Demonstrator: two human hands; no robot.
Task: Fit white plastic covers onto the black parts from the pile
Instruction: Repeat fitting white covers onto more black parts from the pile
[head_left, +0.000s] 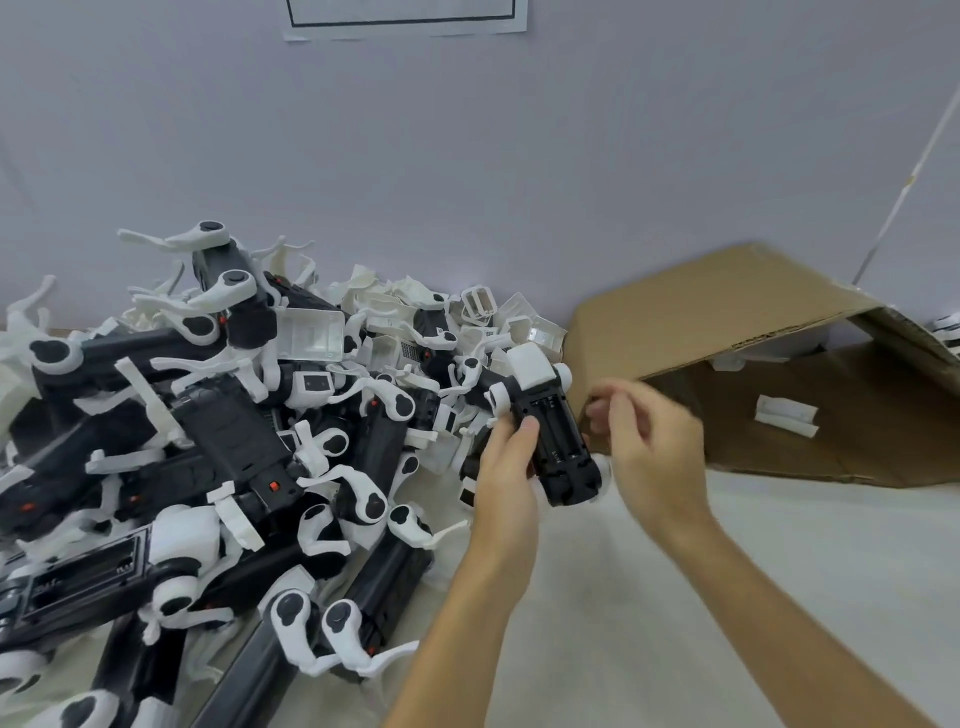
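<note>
My left hand (506, 467) grips a black part (553, 441), held underside up above the cloth, thumb across its long side. A white cover (532, 369) sits on the part's far end. Just right of the part hovers my right hand (649, 441), blurred, fingers curled; whether it holds anything cannot be made out. To the left lies the big pile (208, 441) of black parts with white leg pieces. Loose white covers (498, 322) lie at the back of the pile.
An open cardboard box (779, 395) lies on its side at the right, with one white piece (787, 415) inside. A pale cloth (675, 571) covers the surface. A grey wall (467, 156) stands close behind the pile.
</note>
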